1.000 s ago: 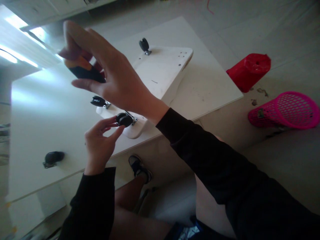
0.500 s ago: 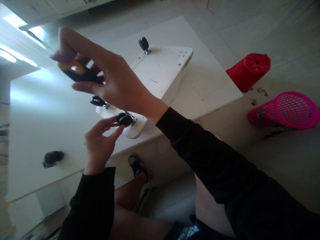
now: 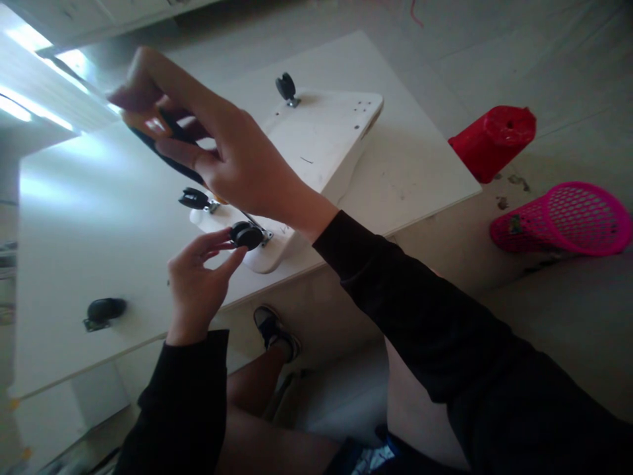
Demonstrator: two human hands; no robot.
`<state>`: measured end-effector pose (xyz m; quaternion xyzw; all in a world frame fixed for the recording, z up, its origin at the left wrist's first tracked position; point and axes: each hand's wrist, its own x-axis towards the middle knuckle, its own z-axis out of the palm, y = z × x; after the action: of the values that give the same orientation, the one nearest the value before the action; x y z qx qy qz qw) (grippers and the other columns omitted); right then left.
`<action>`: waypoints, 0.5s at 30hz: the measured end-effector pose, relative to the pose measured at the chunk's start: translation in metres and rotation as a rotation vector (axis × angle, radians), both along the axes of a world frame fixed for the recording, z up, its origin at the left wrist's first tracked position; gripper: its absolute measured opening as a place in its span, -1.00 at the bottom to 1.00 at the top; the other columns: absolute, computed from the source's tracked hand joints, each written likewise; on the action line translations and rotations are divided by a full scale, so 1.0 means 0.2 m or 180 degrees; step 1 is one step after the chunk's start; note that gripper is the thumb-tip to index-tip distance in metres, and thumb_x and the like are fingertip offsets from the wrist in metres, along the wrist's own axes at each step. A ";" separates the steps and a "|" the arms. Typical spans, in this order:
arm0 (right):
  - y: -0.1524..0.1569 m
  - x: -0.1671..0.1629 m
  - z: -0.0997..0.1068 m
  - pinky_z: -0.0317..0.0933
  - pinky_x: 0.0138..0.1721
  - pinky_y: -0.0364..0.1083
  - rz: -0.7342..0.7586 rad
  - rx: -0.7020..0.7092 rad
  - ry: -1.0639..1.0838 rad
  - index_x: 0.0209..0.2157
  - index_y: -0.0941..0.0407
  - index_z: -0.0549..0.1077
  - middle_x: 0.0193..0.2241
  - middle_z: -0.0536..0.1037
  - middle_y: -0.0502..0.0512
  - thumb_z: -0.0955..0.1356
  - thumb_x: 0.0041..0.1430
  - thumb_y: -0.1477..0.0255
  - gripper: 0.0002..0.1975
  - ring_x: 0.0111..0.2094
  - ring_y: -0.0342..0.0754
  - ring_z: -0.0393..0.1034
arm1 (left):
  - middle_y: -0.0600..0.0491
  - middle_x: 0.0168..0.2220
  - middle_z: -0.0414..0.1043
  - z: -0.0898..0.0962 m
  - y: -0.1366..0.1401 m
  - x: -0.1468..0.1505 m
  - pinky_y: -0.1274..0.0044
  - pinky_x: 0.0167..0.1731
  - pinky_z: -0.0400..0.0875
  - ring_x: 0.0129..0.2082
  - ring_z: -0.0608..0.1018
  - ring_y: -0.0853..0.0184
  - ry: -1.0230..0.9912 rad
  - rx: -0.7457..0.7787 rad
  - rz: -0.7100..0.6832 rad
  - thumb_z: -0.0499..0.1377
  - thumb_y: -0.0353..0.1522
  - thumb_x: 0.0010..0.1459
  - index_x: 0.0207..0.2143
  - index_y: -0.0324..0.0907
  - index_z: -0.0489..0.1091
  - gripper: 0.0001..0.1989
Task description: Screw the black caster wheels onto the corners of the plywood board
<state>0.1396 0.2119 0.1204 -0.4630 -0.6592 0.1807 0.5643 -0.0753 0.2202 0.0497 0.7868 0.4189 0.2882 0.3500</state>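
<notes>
Right hand (image 3: 242,155) raised over white panel (image 3: 306,142), fingers curled round orange-black screwdriver (image 3: 155,124). Left hand (image 3: 198,284) lower, thumb and fingers pinching twin-wheel caster (image 3: 246,235) at panel's near end. Right hand hides part of screwdriver; can't make out tip contact at caster plate (image 3: 268,237).
</notes>
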 end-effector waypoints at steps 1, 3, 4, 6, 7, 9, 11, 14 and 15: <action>0.00 -0.01 0.00 0.31 0.19 -0.35 -0.0042 0.0043 0.0183 0.34 0.37 0.12 0.18 0.55 0.12 0.14 0.41 0.45 -0.46 0.17 -0.34 0.47 | 0.03 -0.08 0.72 0.00 0.00 0.00 0.18 0.03 0.73 -0.13 0.75 0.13 0.0001 0.0014 -0.0008 0.49 -0.25 0.14 -0.05 0.05 0.64 -0.69; 0.01 -0.03 0.01 0.30 0.16 -0.36 -0.0184 0.0182 0.0459 0.36 0.43 0.12 0.07 0.55 0.06 0.20 0.38 0.52 -0.43 0.08 -0.37 0.48 | 0.03 -0.09 0.72 0.00 0.00 0.00 0.19 0.02 0.73 -0.13 0.75 0.13 0.0000 0.0028 -0.0011 0.49 -0.26 0.14 -0.05 0.05 0.64 -0.69; 0.02 -0.04 0.01 0.31 0.16 -0.35 -0.0262 0.0195 0.0407 0.37 0.42 0.12 0.05 0.53 0.02 0.20 0.38 0.52 -0.42 0.07 -0.37 0.47 | 0.03 -0.09 0.72 0.01 0.00 0.01 0.19 0.01 0.73 -0.14 0.75 0.14 -0.0008 0.0028 -0.0003 0.49 -0.27 0.14 -0.05 0.04 0.64 -0.69; 0.04 -0.06 0.00 0.32 0.18 -0.32 -0.0506 0.0163 0.0154 0.38 0.36 0.14 0.04 0.49 -0.02 0.14 0.42 0.49 -0.45 0.08 -0.36 0.46 | 0.02 -0.09 0.72 0.01 -0.01 0.01 0.18 0.00 0.73 -0.15 0.75 0.14 -0.0038 0.0013 0.0011 0.50 -0.27 0.13 -0.06 0.03 0.65 -0.70; 0.05 -0.06 0.00 0.33 0.19 -0.30 -0.0602 0.0145 0.0003 0.38 0.34 0.13 0.05 0.47 -0.02 0.10 0.44 0.48 -0.46 0.10 -0.34 0.46 | 0.02 -0.09 0.72 0.01 -0.01 0.01 0.18 0.00 0.73 -0.15 0.75 0.14 -0.0051 0.0007 0.0011 0.50 -0.28 0.13 -0.06 0.03 0.65 -0.70; 0.06 -0.07 -0.01 0.35 0.19 -0.26 -0.0775 0.0166 -0.0188 0.39 0.33 0.09 0.07 0.45 0.01 0.00 0.46 0.44 -0.44 0.13 -0.31 0.45 | 0.02 -0.09 0.71 0.01 -0.01 0.02 0.18 0.00 0.72 -0.15 0.75 0.14 -0.0069 0.0010 -0.0004 0.50 -0.28 0.13 -0.07 0.04 0.64 -0.70; 0.07 -0.06 -0.03 0.35 0.20 -0.24 -0.0787 0.0320 -0.0167 0.38 0.37 0.03 0.10 0.43 0.08 -0.06 0.45 0.39 -0.41 0.16 -0.28 0.43 | 0.02 -0.10 0.71 0.02 -0.01 0.02 0.20 -0.01 0.72 -0.15 0.75 0.15 -0.0071 0.0021 -0.0025 0.50 -0.28 0.13 -0.07 0.04 0.64 -0.70; 0.04 -0.02 -0.02 0.31 0.24 -0.23 -0.0403 0.0482 0.0048 0.29 0.35 0.08 0.16 0.46 0.16 -0.05 0.42 0.32 -0.43 0.21 -0.26 0.39 | 0.03 -0.11 0.71 0.02 -0.01 0.02 0.22 -0.02 0.71 -0.16 0.75 0.16 -0.0092 -0.0006 -0.0025 0.50 -0.28 0.12 -0.09 0.01 0.63 -0.71; 0.03 0.00 -0.02 0.28 0.28 -0.23 -0.0136 0.0377 -0.0023 0.25 0.30 0.12 0.21 0.45 0.16 -0.03 0.39 0.31 -0.45 0.27 -0.25 0.36 | 0.02 -0.10 0.72 0.01 -0.01 0.03 0.22 -0.01 0.71 -0.16 0.75 0.16 -0.0101 -0.0034 -0.0018 0.50 -0.27 0.11 -0.08 -0.01 0.63 -0.70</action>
<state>0.1393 0.2170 0.1169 -0.4434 -0.6607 0.1276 0.5921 -0.0702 0.2184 0.0525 0.7814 0.4126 0.2974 0.3616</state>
